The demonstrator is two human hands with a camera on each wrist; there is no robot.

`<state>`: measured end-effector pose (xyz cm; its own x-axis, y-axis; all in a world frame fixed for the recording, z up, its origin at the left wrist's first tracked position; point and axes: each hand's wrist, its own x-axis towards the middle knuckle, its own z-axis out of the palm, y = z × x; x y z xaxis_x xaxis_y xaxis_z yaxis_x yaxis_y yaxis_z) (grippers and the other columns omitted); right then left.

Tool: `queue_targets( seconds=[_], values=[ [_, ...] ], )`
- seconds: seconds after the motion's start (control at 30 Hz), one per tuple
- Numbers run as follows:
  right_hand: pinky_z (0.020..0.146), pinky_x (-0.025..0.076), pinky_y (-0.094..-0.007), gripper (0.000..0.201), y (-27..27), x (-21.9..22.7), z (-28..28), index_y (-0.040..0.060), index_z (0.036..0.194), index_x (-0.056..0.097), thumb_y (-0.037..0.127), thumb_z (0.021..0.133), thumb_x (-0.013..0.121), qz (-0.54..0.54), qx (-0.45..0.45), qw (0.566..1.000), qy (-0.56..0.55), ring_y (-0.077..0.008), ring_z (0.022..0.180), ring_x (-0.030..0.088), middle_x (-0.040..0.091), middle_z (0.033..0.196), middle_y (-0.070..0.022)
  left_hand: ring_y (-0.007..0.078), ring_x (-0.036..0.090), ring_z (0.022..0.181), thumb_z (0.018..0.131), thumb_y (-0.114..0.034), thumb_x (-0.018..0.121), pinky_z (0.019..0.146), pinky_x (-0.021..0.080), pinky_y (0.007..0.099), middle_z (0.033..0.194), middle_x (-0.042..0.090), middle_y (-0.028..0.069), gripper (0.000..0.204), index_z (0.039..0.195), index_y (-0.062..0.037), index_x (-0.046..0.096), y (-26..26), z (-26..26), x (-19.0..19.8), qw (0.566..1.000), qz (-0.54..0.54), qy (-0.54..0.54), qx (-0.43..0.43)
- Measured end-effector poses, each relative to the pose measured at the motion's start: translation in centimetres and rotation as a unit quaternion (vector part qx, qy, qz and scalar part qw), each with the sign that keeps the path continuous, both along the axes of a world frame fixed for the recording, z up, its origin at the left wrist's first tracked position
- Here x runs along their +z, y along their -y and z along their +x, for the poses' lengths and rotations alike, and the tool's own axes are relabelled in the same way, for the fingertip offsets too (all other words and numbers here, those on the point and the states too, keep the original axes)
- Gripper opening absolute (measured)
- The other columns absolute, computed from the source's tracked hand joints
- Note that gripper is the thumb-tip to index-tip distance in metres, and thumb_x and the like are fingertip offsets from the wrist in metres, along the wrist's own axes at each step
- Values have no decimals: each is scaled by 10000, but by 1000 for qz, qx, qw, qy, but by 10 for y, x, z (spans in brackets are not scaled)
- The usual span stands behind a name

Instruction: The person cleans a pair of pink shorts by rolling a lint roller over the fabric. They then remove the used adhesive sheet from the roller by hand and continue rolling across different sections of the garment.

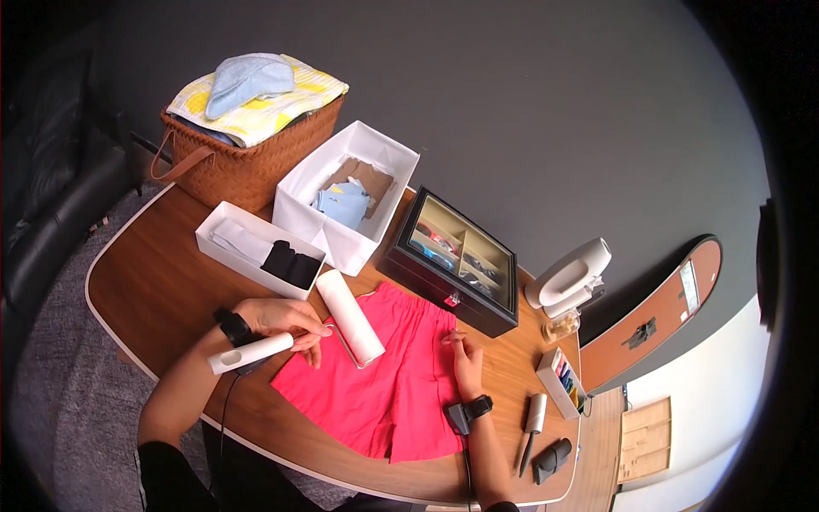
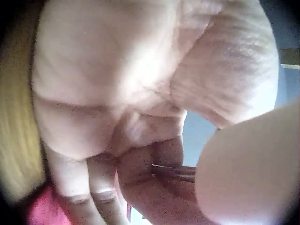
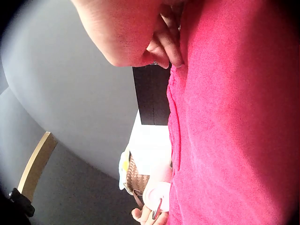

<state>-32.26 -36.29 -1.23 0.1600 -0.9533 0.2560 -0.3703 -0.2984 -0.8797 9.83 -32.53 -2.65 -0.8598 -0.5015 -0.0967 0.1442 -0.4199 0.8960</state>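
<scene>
Bright pink shorts [image 1: 401, 375] lie spread on the wooden table, waistband toward the dark case. My left hand [image 1: 286, 320] grips a lint roller by its white handle [image 1: 252, 353], and a thin metal wire runs from it to the white roll [image 1: 350, 320]. That roll overlaps the left part of the shorts. In the left wrist view, the palm [image 2: 108, 70] and bent fingers show close beside the pale handle [image 2: 248, 173]. My right hand [image 1: 467, 367] rests on the right edge of the shorts, fingertips touching the cloth just below the waistband. The right wrist view shows its fingers [image 3: 166, 42] against the pink fabric [image 3: 225, 126].
Behind the shorts stand a long white box [image 1: 256, 275] of socks, a white bin [image 1: 294, 205] with folded clothes, a wicker basket [image 1: 230, 171] and a glass-topped eyewear case [image 1: 409, 275]. To the right are another lint roller [image 1: 535, 416], a dark pouch [image 1: 552, 461] and a small box [image 1: 550, 388].
</scene>
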Motion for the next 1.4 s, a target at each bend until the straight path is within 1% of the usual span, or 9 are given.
queue_targets(
  seconds=[0.23,0.43,0.57,0.63,0.77,0.83,0.93,1.07,1.4],
  values=[
    [875,491,-297,196,1,-1,-1,-41,914,646,83,1009,528,-10,-1,1000,-16,-172,915,660,695,943,-95,317,709,955,1043,-233,481,924,524,383,819,700,161,427,802,47,695,-25,-14,48,992,66,42,103],
    [876,491,-297,195,1,-2,-3,-46,918,646,81,1007,529,-16,-8,999,-29,-178,922,663,697,950,-103,318,712,981,1041,-269,501,876,531,350,800,699,163,450,773,37,693,-11,-5,25,1000,3,20,15],
    [866,491,-292,183,1,-1,-2,-44,915,641,68,1003,526,-5,-1,1000,-4,-173,928,657,692,952,-103,323,714,960,1045,-282,500,841,527,334,721,679,143,481,704,15,667,-13,-6,38,994,-16,85,69],
    [864,491,-290,178,0,-2,-3,-43,917,639,64,1002,525,3,-4,1000,3,-172,925,656,690,952,-102,325,709,963,1047,-285,494,881,533,354,753,692,158,483,736,34,680,7,3,32,994,15,49,-99],
    [861,491,-289,164,5,-7,-6,-37,917,629,56,1002,525,5,1,1000,9,-170,908,654,680,961,-100,322,726,764,1049,-282,484,771,543,352,665,659,143,522,645,6,645,-30,-16,54,989,-1,80,123],
    [860,492,-289,160,6,-10,-7,-35,916,627,53,1001,525,9,5,1000,13,-170,903,654,678,966,-99,317,728,772,1052,-267,478,771,539,354,675,660,142,511,644,1,631,-24,-13,52,987,0,96,125],
    [852,498,-291,170,4,-9,-4,-36,915,635,48,1003,517,11,-7,999,30,-165,900,652,674,968,-87,318,703,989,1048,-231,486,905,548,418,956,709,205,370,927,69,667,6,6,19,996,-9,35,-86],
    [839,513,-298,198,2,-6,-1,-43,915,661,32,998,498,11,-4,1000,27,-164,902,650,677,960,-82,327,698,993,1058,-231,477,904,555,411,1013,692,234,354,1016,87,628,-16,-6,29,999,11,33,35],
    [862,513,-407,191,6,-17,7,37,904,698,199,893,599,-115,-79,989,-46,-309,920,639,695,883,-150,366,647,1108,975,-281,609,935,546,488,1242,618,243,545,1390,39,458,-1,15,6,996,52,70,17]
  ],
)
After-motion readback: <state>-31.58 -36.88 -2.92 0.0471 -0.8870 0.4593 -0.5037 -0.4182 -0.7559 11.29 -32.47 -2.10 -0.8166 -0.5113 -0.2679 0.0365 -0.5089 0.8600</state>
